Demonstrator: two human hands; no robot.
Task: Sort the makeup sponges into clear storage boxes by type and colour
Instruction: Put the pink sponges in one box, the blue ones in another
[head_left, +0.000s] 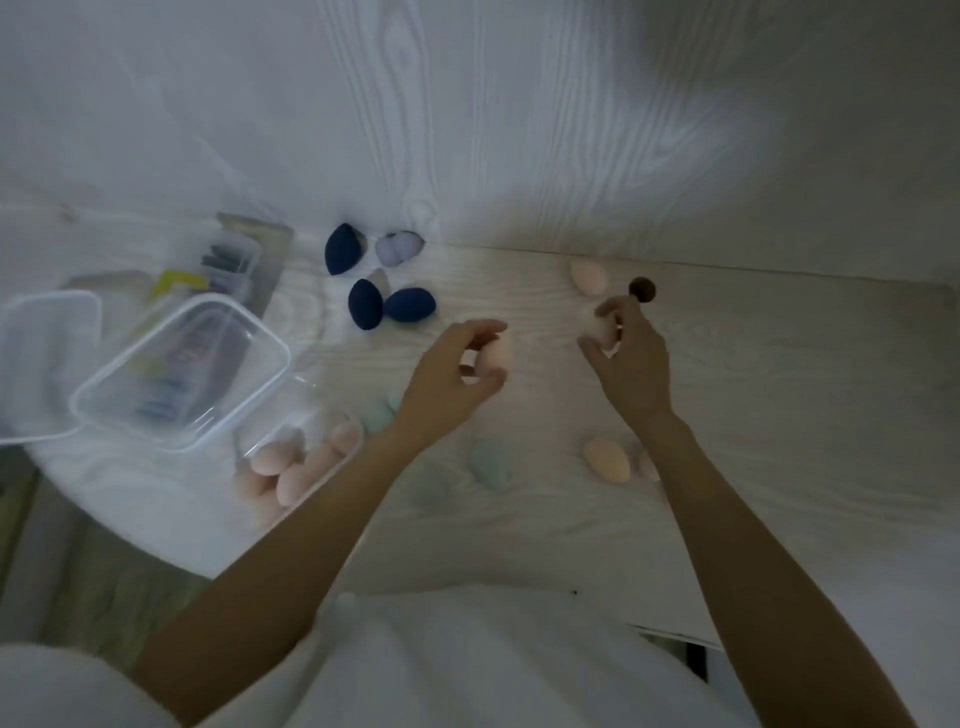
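The left hand (457, 366) curls its fingers and thumb around a pink sponge (496, 353), which sits between the fingertips above and the thumb below, lifted just over the white table (753, 415). The right hand (631, 358) pinches a second pink sponge (602, 328) between thumb and forefinger, close to a small dark round hole (642, 289) in the tabletop. Another pink sponge (588, 277) lies just beyond that hand, and an orange-pink one (606, 458) lies near the right forearm.

To the left, a small clear box (296, 457) already holds several pink sponges (its walls are hard to trace in the blur). A larger clear box (182, 371) stands tilted behind it, beside a clear lid (47, 364). Three navy sponges (387, 301) and a lilac one (397, 248) cluster at the back of the table. Pale green sponges (488, 464) lie between the two forearms, directly on the path from the left hand to the small box.
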